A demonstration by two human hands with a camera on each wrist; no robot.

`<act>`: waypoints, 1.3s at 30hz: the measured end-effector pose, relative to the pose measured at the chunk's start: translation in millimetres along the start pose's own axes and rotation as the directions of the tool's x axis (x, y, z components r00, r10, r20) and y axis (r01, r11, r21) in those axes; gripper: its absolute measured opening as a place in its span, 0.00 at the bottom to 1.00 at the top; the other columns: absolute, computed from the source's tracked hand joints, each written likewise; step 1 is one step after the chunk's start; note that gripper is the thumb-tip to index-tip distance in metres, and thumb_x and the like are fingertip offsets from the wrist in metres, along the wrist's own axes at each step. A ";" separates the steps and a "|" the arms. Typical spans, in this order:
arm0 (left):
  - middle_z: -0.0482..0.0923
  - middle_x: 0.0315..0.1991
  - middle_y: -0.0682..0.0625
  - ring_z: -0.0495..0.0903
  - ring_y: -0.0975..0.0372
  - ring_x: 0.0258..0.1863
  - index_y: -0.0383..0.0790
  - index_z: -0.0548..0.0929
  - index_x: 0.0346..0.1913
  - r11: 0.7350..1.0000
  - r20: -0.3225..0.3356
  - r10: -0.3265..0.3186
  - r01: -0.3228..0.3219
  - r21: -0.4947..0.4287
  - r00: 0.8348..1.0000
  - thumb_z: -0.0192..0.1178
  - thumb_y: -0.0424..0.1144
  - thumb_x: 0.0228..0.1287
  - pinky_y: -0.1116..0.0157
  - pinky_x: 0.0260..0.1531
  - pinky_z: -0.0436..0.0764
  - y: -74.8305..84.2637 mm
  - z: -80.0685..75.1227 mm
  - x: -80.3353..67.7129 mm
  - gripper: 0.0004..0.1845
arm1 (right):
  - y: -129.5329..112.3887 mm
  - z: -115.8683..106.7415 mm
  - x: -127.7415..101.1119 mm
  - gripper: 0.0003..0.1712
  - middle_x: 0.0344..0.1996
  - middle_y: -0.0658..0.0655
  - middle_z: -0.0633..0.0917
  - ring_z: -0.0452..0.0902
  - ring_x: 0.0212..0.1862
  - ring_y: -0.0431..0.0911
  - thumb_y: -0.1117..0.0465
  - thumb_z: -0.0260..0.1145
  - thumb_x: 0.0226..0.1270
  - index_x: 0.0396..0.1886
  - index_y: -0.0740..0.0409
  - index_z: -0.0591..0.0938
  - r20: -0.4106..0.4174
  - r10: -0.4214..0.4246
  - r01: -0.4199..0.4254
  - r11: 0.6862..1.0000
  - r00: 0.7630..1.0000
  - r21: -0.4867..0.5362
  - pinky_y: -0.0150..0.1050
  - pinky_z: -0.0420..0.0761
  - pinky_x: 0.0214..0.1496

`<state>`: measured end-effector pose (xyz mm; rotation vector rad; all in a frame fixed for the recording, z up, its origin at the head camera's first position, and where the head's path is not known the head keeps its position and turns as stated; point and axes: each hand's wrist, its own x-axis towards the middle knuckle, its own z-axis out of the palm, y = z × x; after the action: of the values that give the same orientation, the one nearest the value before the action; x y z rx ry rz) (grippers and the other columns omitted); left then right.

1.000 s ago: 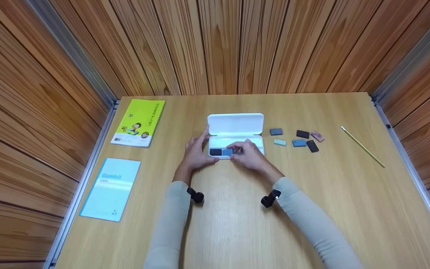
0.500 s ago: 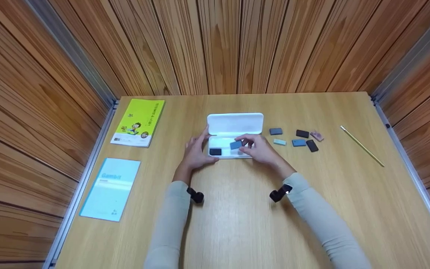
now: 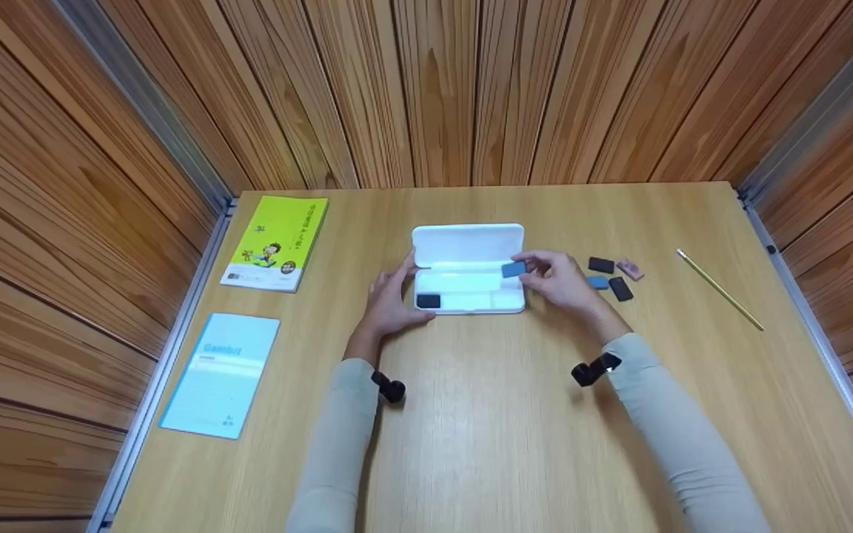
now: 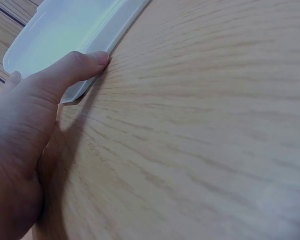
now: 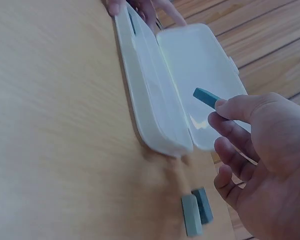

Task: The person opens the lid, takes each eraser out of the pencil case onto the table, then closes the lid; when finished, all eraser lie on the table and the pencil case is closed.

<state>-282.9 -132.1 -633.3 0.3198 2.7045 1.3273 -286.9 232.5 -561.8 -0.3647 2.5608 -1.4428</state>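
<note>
A white pencil case (image 3: 468, 246) lies with its lid raised on the table. My left hand (image 3: 389, 303) grips the case's left end, thumb along the front edge and fingers toward the back; the left wrist view shows the thumb (image 4: 96, 57) on the rim. Between thumb and fingertips my right hand (image 3: 563, 281) pinches a blue eraser (image 3: 513, 269), raised over the case's right end. A black eraser (image 3: 428, 301) sits in the front left compartment. Beneath the right hand, a pale eraser (image 5: 191, 215) and a darker one (image 5: 204, 205) lie on the table, hidden in the head view.
Right of the right hand lie two black erasers (image 3: 601, 264), a pink eraser (image 3: 629, 270) and a partly covered blue one (image 3: 598, 283). A pencil (image 3: 720, 289) is farther right. At left are a yellow-green book (image 3: 275, 243) and a light blue notebook (image 3: 221, 376).
My right hand has lifted the blue eraser out of the front compartment beside the black one and carried it rightward and back. The left hand stays on the case.
</note>
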 end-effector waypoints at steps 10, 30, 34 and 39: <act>0.78 0.82 0.59 0.66 0.49 0.77 0.71 0.45 0.93 1.000 -0.001 0.012 -0.012 -0.004 1.000 0.88 0.53 0.56 0.43 0.81 0.56 -0.4 0.1 0.4 0.73 | 17.2 -40.3 -8.3 0.23 0.54 0.62 0.84 0.75 0.53 0.48 0.62 0.68 0.85 0.74 0.59 0.84 -0.038 0.054 -0.056 0.998 0.998 -0.037 0.29 0.75 0.51; 0.78 0.82 0.57 0.69 0.48 0.75 0.65 0.46 0.94 0.999 -0.003 0.050 -0.050 0.021 0.999 0.89 0.52 0.55 0.42 0.77 0.56 1.0 -1.0 0.8 0.73 | 48.8 -80.1 -16.5 0.25 0.58 0.66 0.79 0.71 0.54 0.54 0.67 0.60 0.88 0.79 0.58 0.80 -0.010 0.152 -0.152 0.984 0.988 -0.098 0.32 0.77 0.46; 0.78 0.83 0.57 0.69 0.48 0.75 0.67 0.45 0.94 0.999 -0.005 0.044 -0.044 0.016 0.999 0.89 0.51 0.56 0.42 0.77 0.56 0.7 -1.4 0.7 0.73 | 52.0 -81.6 -17.6 0.25 0.59 0.67 0.79 0.71 0.54 0.55 0.68 0.59 0.88 0.78 0.57 0.81 0.017 0.150 -0.146 0.981 0.989 -0.125 0.34 0.76 0.46; 0.78 0.83 0.57 0.68 0.48 0.75 0.67 0.46 0.94 0.999 -0.006 0.038 -0.038 0.027 0.999 0.88 0.53 0.56 0.42 0.78 0.56 0.0 -0.6 0.0 0.72 | 55.7 -80.8 -17.8 0.25 0.58 0.67 0.78 0.71 0.53 0.56 0.69 0.57 0.89 0.79 0.56 0.80 0.036 0.159 -0.152 0.978 0.987 -0.142 0.34 0.75 0.47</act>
<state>-283.1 -132.5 -632.9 0.3714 2.7366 1.3054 -299.0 331.3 -567.5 -0.2088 2.5944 -1.1920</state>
